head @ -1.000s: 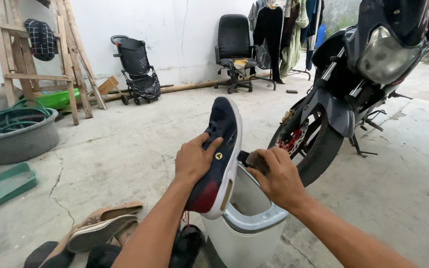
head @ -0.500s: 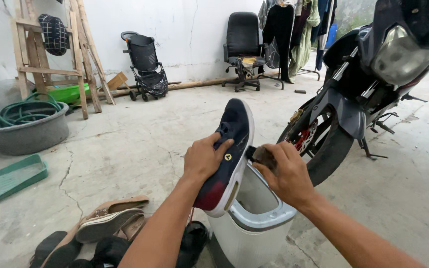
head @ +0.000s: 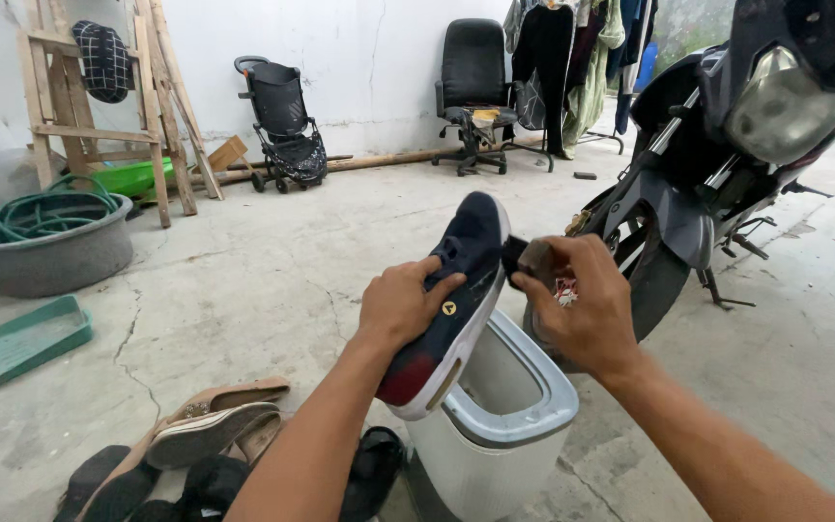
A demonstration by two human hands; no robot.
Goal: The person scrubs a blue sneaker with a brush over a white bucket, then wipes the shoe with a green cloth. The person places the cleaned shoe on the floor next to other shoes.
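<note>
My left hand (head: 406, 307) grips a dark blue sneaker (head: 452, 290) with a white sole and a red heel patch, held sole to the right and toe pointing up and away. My right hand (head: 580, 307) is closed on a small dark brush (head: 522, 261), whose head touches the sneaker's sole edge near the toe. Both are held over an open white and grey bin (head: 495, 425) that stands on the concrete floor just in front of me.
A grey motorcycle (head: 717, 155) stands close on the right. Several shoes and sandals (head: 195, 445) lie at lower left. Farther left are a green tray (head: 31, 338) and a grey tub with a hose (head: 45, 242). A stroller (head: 282, 121), office chair (head: 475, 92) and wooden ladder (head: 99, 106) line the wall.
My right hand has moved the brush up along the sole from mid-shoe toward the toe. The sneaker has tilted slightly to the right; the view has shifted a little.
</note>
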